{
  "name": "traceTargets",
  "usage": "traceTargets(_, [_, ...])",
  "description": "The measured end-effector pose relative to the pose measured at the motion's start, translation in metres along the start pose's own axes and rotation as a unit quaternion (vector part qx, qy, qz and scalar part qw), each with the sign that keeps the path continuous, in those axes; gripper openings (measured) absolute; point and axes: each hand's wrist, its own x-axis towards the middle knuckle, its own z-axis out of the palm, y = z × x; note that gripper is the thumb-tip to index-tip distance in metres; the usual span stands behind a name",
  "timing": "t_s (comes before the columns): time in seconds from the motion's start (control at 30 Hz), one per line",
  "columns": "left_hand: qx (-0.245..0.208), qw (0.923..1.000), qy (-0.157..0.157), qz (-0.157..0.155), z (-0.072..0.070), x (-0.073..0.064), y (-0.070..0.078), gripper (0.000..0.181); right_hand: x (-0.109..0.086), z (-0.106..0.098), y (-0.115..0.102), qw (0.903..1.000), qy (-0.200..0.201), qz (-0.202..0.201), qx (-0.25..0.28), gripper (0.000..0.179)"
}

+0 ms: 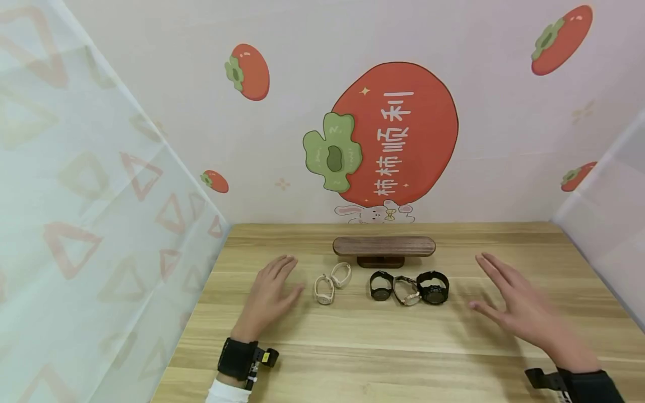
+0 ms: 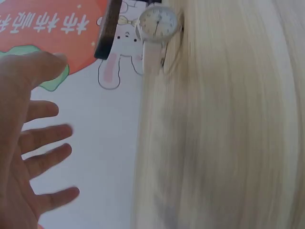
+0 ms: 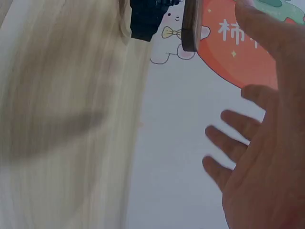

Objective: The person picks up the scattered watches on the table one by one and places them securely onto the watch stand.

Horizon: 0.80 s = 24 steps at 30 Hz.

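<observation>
My left hand (image 1: pixel 269 296) hovers over the table with fingers extended and nothing in it. Just right of it lie two white wristwatches, one nearer (image 1: pixel 325 299) and one farther back (image 1: pixel 341 275); a round pale dial (image 2: pixel 157 24) shows in the left wrist view. Nearer my right hand (image 1: pixel 519 305), which is also held out with spread, bare fingers, several watches stand in a row. They are a slim black watch (image 1: pixel 381 293), a watch with a gold-toned case and dark strap (image 1: pixel 410 299), and a chunky black watch (image 1: pixel 434 294).
A dark wooden bar stand (image 1: pixel 384 246) on a short base is behind the watches. The wood-grain table (image 1: pixel 353 358) meets a printed back wall (image 1: pixel 282 140) with persimmon drawings. A patterned sheet (image 1: pixel 101 224) slopes along the left side, and another panel (image 1: pixel 615 224) borders the right.
</observation>
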Motion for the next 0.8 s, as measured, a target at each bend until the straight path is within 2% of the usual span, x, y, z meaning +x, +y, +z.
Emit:
traceTargets(0.1, [-0.011,0.9998,0.011,0.013,0.006,0.002,0.007,0.059,0.003,0.008,-0.008,0.9996,0.008,-0.02,0.02,0.109])
traceTargets(0.37, [-0.04,0.9968,0.039,0.058,0.019,0.007,0.022,0.05,0.012,0.025,-0.024,0.995,0.04,-0.09,0.013,0.104])
traceTargets(0.53, [-0.056,0.9932,0.054,0.086,0.026,0.009,0.029,0.049,0.015,0.033,-0.031,0.9945,0.031,-0.099,0.009,0.099])
traceTargets(0.8, [-0.082,0.9884,0.069,0.108,0.039,0.013,0.047,0.039,0.021,0.048,-0.04,0.9923,0.026,-0.12,-0.017,0.092])
